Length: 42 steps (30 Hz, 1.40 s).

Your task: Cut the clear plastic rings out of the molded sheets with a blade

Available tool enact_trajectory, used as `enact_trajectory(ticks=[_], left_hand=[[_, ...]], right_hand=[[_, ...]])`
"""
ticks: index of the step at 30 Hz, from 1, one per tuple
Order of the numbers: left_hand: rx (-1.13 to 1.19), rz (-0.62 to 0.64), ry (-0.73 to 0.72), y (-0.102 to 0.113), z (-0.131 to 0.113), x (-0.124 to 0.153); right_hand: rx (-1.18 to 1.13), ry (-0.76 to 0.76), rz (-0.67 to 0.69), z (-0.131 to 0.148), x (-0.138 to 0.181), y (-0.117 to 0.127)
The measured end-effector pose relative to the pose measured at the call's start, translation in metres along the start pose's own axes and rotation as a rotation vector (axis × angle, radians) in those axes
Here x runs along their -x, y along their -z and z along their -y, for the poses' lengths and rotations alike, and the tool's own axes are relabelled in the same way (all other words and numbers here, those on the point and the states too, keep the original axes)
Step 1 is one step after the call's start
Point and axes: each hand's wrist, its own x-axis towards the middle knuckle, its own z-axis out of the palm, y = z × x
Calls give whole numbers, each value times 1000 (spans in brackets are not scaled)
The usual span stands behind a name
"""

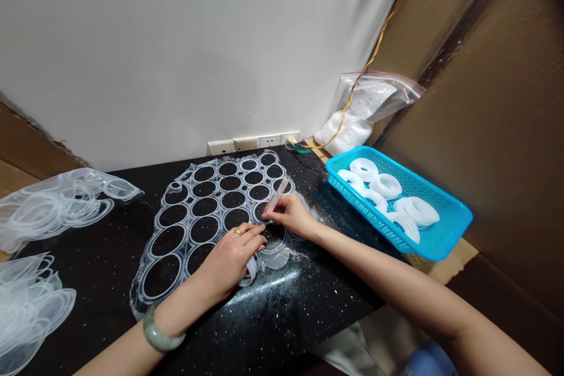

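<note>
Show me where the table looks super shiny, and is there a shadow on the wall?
Head view: a whitish glare streak lies on the black table, below the right hand; head view: a faint, soft shadow shows on the pale wall; head view: the top-right corner goes dark.

White wall (176,41) behind speckled black tabletop (106,270)

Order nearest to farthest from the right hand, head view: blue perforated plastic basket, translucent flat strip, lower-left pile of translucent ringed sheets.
1. Flat strip, in the right hand.
2. Blue basket, on the right.
3. Sheet pile, far lower left.
</note>
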Motion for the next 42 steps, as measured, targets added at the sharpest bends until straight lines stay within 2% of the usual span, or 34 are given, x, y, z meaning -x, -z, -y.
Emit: enact_trajectory(ticks=[11, 19, 22, 26, 31, 33, 35, 40, 42], left_hand=[[38, 1, 31, 3, -2, 0], [72, 36, 61, 4, -2, -2], [161, 27, 56, 5, 1, -5], [267, 16, 53, 8, 2, -8], [368, -2, 72, 12, 0, -3], [379, 4, 85, 13, 0, 0], [370, 16, 93, 13, 1, 2], [367, 24, 84, 17, 0, 2], [362, 34, 77, 20, 0, 1]], right_hand=[[105, 30, -10, 0, 3, 1], [207, 115, 8, 1, 5, 0], [347, 207, 29, 5, 8, 1], [655, 392, 107, 11, 12, 2], [1075, 411, 149, 19, 2, 7], [1149, 380, 86, 24, -12, 14], [1150, 353, -35, 31, -30, 23], [865, 240, -474, 40, -79, 50], [742, 235, -583, 38, -90, 57]])
